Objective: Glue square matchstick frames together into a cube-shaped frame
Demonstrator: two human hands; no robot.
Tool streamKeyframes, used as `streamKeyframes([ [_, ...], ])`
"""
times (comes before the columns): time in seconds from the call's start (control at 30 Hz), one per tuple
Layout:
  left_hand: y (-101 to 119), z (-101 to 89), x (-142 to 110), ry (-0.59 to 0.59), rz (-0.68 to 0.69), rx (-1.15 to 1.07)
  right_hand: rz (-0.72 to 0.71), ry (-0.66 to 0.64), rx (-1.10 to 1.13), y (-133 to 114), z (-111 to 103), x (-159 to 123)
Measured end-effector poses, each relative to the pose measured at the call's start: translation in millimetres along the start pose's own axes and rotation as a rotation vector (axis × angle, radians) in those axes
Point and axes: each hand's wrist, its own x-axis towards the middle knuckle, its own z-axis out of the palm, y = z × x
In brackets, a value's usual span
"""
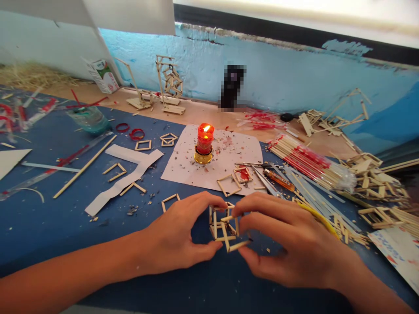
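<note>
Both of my hands pinch a small cube-like frame of thin wooden sticks (225, 227) just above the blue table (49, 218). My left hand (178, 235) grips its left side between thumb and fingers. My right hand (284, 242) holds its right side, with the thumb under a loose-looking lower stick. Behind the frame a lit red candle (204, 141) stands on a speckled white sheet (229, 155).
Square stick frames (168, 139) and white paper strips (126, 176) lie to the left. A bundle of red-marked sticks (306, 161), an orange tool (278, 179) and stick scraps (376, 183) crowd the right. Stick models (168, 83) stand by the blue wall. A glass jar (88, 118) sits far left.
</note>
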Motion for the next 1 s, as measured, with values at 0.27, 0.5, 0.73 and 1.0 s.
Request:
streamKeyframes([
  [0.27, -5, -1.7, -2, -0.088, -0.096, -0.123, -0.086, 0.116, 0.009, 12, 24, -2],
  [0.5, 2, -11.5, 1, -0.047, -0.062, -0.148, -0.101, 0.105, -0.002, 15, 25, -6],
  [0.73, 4, -12.1, 0, -0.022, -0.283, -0.355, -0.013, 0.128, 0.039, 13, 31, -10],
  [1.0, 7, -15.6, -8, 0.156, -0.117, -0.101, 0.058, 0.086, 0.101, 12, 31, -10],
])
